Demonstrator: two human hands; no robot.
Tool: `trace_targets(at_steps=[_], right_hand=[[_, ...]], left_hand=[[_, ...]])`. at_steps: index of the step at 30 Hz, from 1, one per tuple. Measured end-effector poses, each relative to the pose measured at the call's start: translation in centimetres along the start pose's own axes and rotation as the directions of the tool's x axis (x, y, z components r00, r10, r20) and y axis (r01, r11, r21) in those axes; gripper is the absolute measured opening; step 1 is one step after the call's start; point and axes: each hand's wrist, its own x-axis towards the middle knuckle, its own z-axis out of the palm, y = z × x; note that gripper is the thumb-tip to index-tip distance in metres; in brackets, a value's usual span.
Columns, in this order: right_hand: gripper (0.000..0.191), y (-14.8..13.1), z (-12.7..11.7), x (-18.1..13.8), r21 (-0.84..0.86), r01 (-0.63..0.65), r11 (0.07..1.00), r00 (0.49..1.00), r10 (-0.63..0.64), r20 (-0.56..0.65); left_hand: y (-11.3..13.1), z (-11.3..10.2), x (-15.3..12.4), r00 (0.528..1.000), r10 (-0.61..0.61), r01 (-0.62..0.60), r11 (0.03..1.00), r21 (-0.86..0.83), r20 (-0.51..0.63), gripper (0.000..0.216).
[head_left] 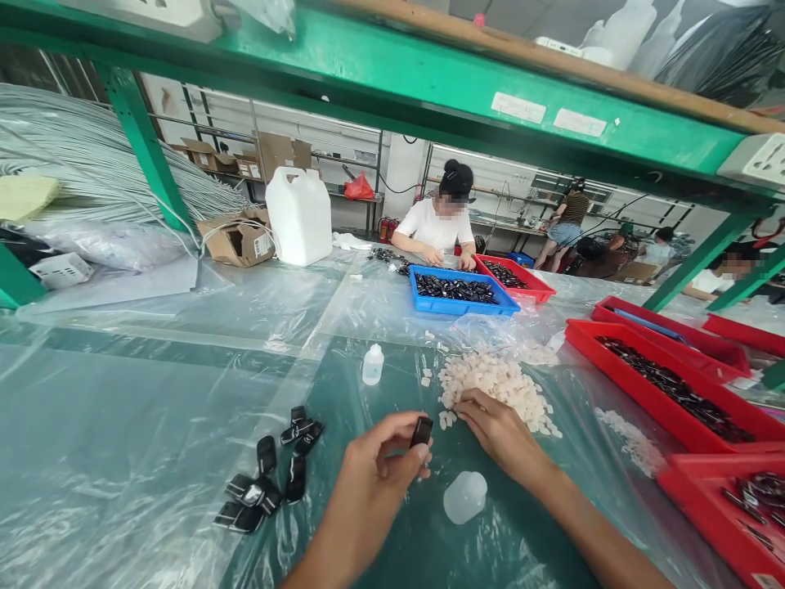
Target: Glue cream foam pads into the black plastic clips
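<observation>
My left hand [383, 458] is closed around a small black rectangular case [421, 431], held upright between thumb and fingers. My right hand [494, 425] reaches to the near-left edge of a heap of small whitish pieces [491, 380], its fingers pinched together. Whatever lies between those fingertips is hidden. Below and between the hands, a translucent plastic container [464, 497] rests on the sheeted table. To the left of my left hand, several black cases [266, 455] lie in a loose group. Beyond the hands stands a small white bottle [373, 365].
Red trays [668, 384] of dark parts line the right side. A blue tray [463, 307] of black parts sits farther back, before a seated co-worker [438, 225]. A white jug [298, 217] and cardboard box [239, 239] stand back left. A green shelf beam [392, 74] crosses overhead.
</observation>
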Motion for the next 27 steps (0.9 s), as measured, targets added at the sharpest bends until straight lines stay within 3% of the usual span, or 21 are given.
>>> trace_targets(at_steps=[4, 8, 12, 15, 21, 27], right_hand=[[0.028, -2.8, -0.7, -1.0, 0.335, -0.104, 0.936, 0.994, 0.112, -0.005], [0.022, -5.9, -0.5, -1.5, 0.631, -0.205, 0.748, 0.972, 0.23, 0.043], [0.02, -7.5, -0.3, -1.4, 0.76, -0.284, 0.584, 0.943, 0.311, 0.114], [0.017, -8.1, -0.4, -1.5, 0.787, -0.305, 0.536, 0.931, 0.343, 0.128], [0.013, -9.0, -0.6, -1.6, 0.748, -0.302, 0.592, 0.926, 0.368, 0.083], [0.009, -10.6, 0.0, -1.2, 0.563, -0.149, 0.813, 0.97, 0.231, -0.077]], left_hand=[[0.2, 0.2, -0.3, 0.997, -0.042, 0.04, 0.999, 0.031, 0.057, 0.022], [-0.2, 0.6, -0.5, 0.995, -0.061, 0.056, 0.997, 0.06, 0.083, 0.023], [-0.4, 0.8, -0.3, 0.992, -0.077, 0.071, 0.995, 0.066, 0.095, 0.025], [-0.5, 0.9, -0.3, 0.991, -0.075, 0.069, 0.996, 0.061, 0.107, 0.025], [-1.1, 1.1, -0.6, 0.994, -0.021, 0.018, 0.999, 0.027, 0.106, 0.024], [-1.3, 1.4, -0.7, 0.993, 0.095, -0.091, 0.995, -0.047, 0.075, 0.021]])
